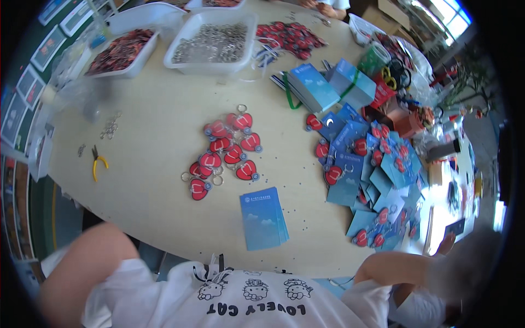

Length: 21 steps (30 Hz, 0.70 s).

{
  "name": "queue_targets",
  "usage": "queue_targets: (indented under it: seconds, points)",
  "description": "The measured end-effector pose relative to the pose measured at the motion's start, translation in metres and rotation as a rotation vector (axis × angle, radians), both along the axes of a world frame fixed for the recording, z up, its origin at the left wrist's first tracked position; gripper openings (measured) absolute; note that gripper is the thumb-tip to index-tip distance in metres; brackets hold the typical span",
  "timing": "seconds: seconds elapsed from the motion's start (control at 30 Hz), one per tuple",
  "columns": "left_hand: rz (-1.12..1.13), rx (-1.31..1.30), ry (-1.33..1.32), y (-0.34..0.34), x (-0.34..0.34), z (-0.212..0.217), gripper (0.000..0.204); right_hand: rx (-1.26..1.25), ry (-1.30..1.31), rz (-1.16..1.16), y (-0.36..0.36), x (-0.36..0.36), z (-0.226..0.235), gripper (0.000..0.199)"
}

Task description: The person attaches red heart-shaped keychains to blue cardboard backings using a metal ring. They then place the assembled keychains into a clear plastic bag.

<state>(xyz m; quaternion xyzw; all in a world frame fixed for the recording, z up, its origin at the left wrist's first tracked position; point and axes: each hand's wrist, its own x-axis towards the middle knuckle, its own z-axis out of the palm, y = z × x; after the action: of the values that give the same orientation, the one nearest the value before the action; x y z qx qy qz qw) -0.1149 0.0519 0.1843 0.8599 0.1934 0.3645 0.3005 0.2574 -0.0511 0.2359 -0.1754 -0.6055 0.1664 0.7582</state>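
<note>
My left arm (90, 265) is bent at the lower left, and its hand is outside the picture. My right arm (391, 268) reaches toward the right rim and runs into a grey blur (465, 265); no hand of mine can be made out there. A small fanned stack of blue cards (260, 218) lies on the table in front of me. Just beyond it is a loose cluster of red heart-shaped keychains (220, 145) with metal rings. To the right spreads a large heap of blue cards with red keychains (377, 180).
Yellow-handled pliers (97, 163) and loose metal rings (111, 127) lie left on the table (147, 180). Farther back are a white tub of metal rings (210, 44), a tub of red pieces (123, 54), more red keychains (292, 38) and banded card stacks (314, 85). Another person's hands (322, 8) show at the far edge.
</note>
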Motion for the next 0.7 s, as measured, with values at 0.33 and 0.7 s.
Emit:
queue_targets:
  seconds: [0.33,0.7]
  points:
    - [-0.215,-1.928,-0.931,-0.008,0.132,-0.195,0.049,-0.72,-0.722,0.014,0.085,-0.057,-0.2,0.021]
    - [-0.09,-1.547,-0.856,-0.004,0.133,-0.215,0.015,-0.429,-0.913,0.142,0.068,-0.055,-0.214,0.033]
